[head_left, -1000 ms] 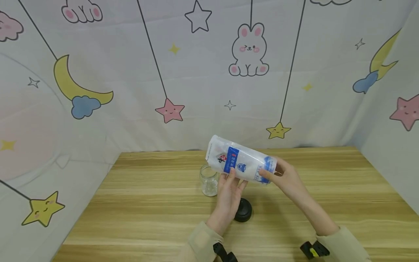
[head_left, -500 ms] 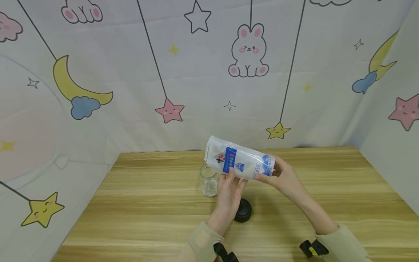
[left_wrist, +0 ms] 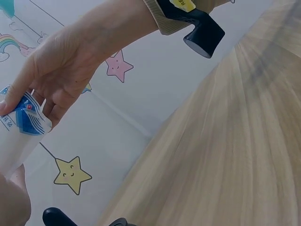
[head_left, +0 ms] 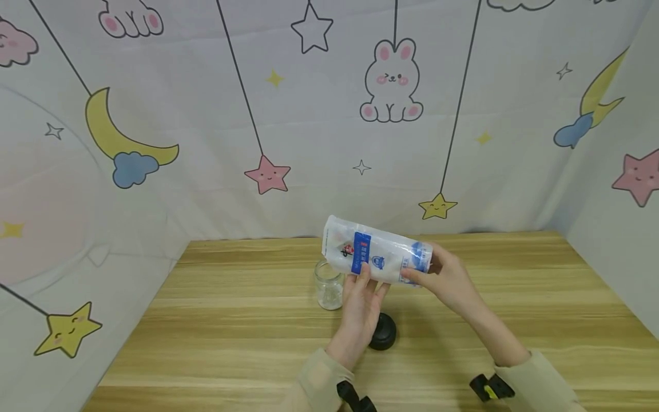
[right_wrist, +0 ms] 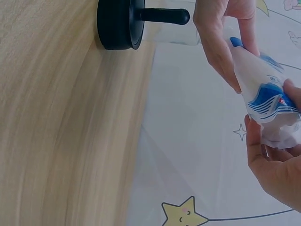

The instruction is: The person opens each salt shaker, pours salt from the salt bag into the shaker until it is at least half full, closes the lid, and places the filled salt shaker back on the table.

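Observation:
A white plastic bag with blue print [head_left: 388, 256] is held in the air, lying nearly level with its left end a little higher. My left hand [head_left: 357, 317] grips it from below, thumb on the front and fingers behind. At the bag's right end, my right hand [head_left: 453, 283] pinches it between thumb and fingers; the right wrist view shows the crumpled end of the bag [right_wrist: 277, 134] there. Below the bag's left end stands a glass jar [head_left: 328, 292] without a lid, partly hidden by bag and hand. What lies inside the jar is hard to tell.
A round black lid [head_left: 383, 333] lies on the wooden table [head_left: 231, 320] beside my left wrist. In the right wrist view the lid has a stick-like handle [right_wrist: 164, 16]. A white patterned cloth [head_left: 319, 131] hangs behind the table and along both sides.
My right hand and the bag's right end have shifted slightly left. The left hand keeps its hold, and the jar and lid have stayed put.

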`<state>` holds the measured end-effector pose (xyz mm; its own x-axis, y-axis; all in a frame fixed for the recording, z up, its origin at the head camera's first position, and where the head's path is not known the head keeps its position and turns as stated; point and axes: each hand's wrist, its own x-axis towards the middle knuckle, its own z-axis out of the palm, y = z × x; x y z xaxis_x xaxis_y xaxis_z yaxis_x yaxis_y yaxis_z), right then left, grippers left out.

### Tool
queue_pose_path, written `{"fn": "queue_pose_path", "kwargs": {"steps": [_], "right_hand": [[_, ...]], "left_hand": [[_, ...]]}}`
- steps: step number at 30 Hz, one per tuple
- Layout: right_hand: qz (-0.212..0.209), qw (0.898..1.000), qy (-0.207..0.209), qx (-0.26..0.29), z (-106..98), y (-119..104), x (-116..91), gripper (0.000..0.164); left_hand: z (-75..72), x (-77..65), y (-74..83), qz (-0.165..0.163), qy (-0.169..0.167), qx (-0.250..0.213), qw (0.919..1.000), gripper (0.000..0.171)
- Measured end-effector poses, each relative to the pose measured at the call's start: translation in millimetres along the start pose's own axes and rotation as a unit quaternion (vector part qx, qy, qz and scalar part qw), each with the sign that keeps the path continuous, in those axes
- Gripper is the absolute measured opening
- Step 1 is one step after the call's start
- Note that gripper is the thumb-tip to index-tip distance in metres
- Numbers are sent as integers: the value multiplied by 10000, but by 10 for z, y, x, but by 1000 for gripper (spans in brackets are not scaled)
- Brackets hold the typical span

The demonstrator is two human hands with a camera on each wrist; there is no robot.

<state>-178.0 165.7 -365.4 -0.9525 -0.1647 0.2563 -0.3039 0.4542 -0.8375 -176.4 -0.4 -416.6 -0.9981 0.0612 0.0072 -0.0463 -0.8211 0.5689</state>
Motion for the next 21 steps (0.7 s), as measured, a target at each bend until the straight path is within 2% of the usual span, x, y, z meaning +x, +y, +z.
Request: {"fn": "queue_pose_path", "kwargs": {"steps": [7, 15, 21], "right_hand": [[-3, 9999, 1, -129, -3, -23, 9, 53], [-21, 9998, -140, -170, -17, -42, 4, 62], [-149, 9992, -149, -333, -11, -50, 21, 66]], "left_hand": [[11, -11, -6, -85, 79, -234, 9997, 46], [6, -14, -18, -11, -86, -263, 9996, 48], [-6, -15, -24, 12, -135, -481, 9988, 46]]}}
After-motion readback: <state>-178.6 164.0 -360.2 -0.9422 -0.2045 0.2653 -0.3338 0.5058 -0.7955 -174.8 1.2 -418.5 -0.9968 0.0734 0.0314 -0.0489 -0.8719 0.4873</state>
